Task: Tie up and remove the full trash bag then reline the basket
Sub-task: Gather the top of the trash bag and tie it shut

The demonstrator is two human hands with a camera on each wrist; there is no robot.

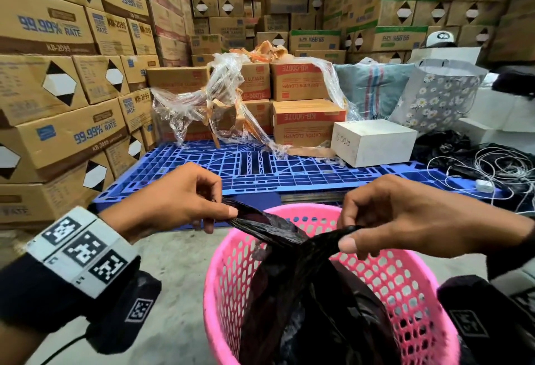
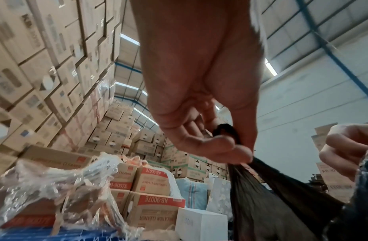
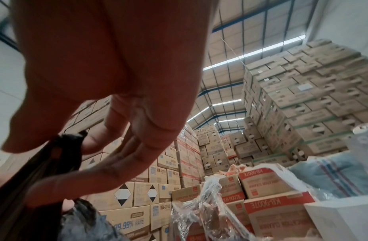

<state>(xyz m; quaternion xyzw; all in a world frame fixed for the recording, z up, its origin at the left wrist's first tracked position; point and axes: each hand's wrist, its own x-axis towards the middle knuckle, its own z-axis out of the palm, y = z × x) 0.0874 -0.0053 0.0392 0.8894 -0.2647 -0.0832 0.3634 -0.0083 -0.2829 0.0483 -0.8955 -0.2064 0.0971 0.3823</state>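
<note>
Down in the lower middle of the head view we've got the black trash bag (image 1: 304,292) sitting inside the pink basket (image 1: 405,286), with its two top corners pulled up and crossed over each other. Our left hand (image 1: 176,197) pinches one twisted corner between thumb and fingers, off to the left of the basket rim; the left wrist view shows that same pinch clamped on the dark plastic (image 2: 226,130). Our right hand (image 1: 405,220) pinches the other corner toward the right, thumb pressed on top of it, and the right wrist view confirms the plastic caught between thumb and forefinger (image 3: 69,140). So both hands are closed on the bag, none spare.

We'd say the knot is only at the crossing stage, not cinched yet.

What could go sideways from here: those tails look short and slick, so one could slip out of a pinch as we pull. Yanking too hard on thin plastic might stretch or tear it near the crossing. And the basket is light and holey, so it could lift with the bag when we pull it out. The blue pallet (image 1: 260,168) just behind leaves little room to swing.
</note>
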